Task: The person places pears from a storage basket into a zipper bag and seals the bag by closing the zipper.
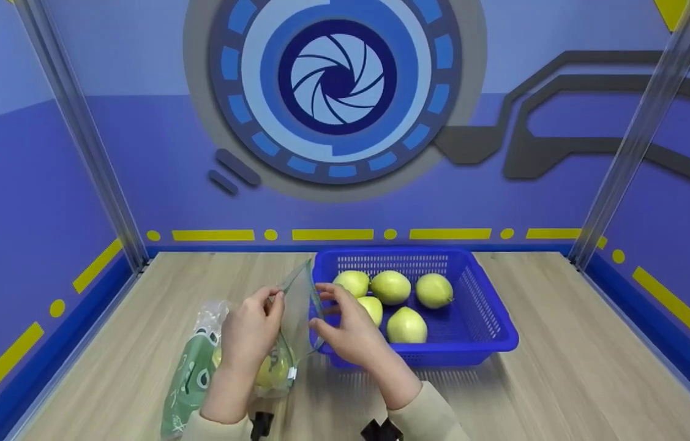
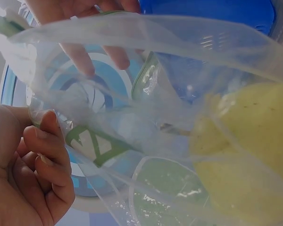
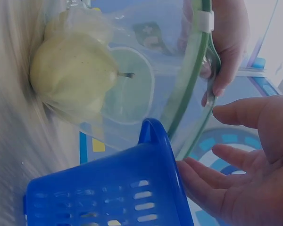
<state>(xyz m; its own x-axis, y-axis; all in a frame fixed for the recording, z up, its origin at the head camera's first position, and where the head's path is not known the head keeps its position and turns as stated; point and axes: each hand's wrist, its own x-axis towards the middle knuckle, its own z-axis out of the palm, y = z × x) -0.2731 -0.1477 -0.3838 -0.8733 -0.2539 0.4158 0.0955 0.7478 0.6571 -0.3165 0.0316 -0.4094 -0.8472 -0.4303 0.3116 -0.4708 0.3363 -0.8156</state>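
Observation:
A clear zip bag (image 1: 299,306) with a green-edged mouth and a white slider stands on the table, its mouth parted. My left hand (image 1: 253,327) pinches the bag's rim between thumb and fingers. On the other side of the mouth is my right hand (image 1: 354,327), its fingers spread and fingertips right at the rim. Through the film a yellow-green pear (image 3: 73,73) with a stem shows at the bottom of the bag, with a second one partly hidden behind it. The left wrist view looks through the film at a pear (image 2: 247,150) close up.
A blue plastic basket (image 1: 491,318) just right of the bag holds several pears (image 1: 407,326). Left of my left hand lies a green-printed clear package (image 1: 188,380). Patterned panels (image 1: 136,165) and metal posts (image 1: 620,135) enclose the wooden table (image 1: 565,367).

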